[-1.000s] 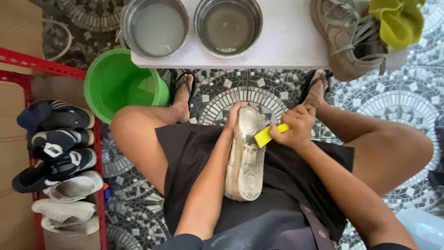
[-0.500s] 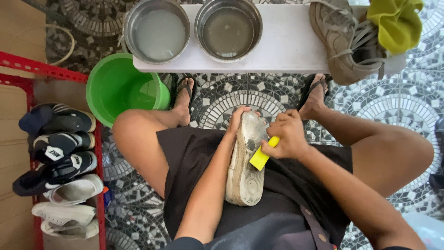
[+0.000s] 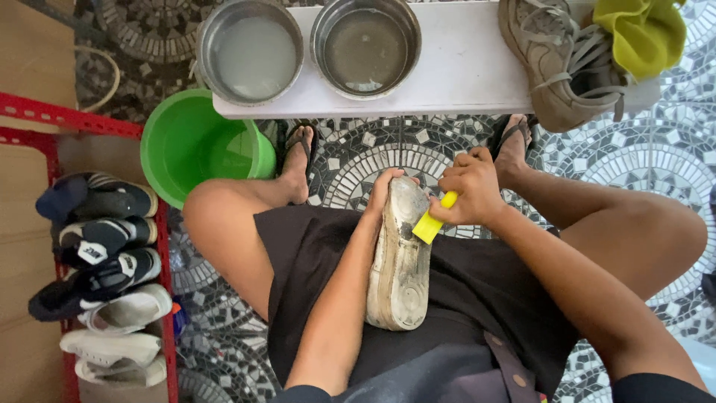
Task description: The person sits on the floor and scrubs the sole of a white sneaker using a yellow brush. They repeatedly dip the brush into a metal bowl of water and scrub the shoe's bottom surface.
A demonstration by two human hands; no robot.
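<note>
A dirty pale shoe (image 3: pixel 399 265) lies sole up on my lap, over a black apron. My left hand (image 3: pixel 384 190) grips its toe end, fingers wrapped around the far tip. My right hand (image 3: pixel 471 188) holds a yellow brush (image 3: pixel 432 220) pressed against the upper right edge of the sole. Both forearms come in from the bottom of the view.
A white table (image 3: pixel 462 71) ahead carries two steel bowls (image 3: pixel 250 48) (image 3: pixel 365 45), a tan shoe (image 3: pixel 556 63) and a yellow-green cloth (image 3: pixel 645 33). A green bucket (image 3: pixel 198 142) stands on the mosaic floor at the left. A red rack (image 3: pixel 160 283) holds several shoes.
My right hand with the yellow brush has slid along the sole's upper right edge, toward the toe. The left hand keeps hold of the shoe.
</note>
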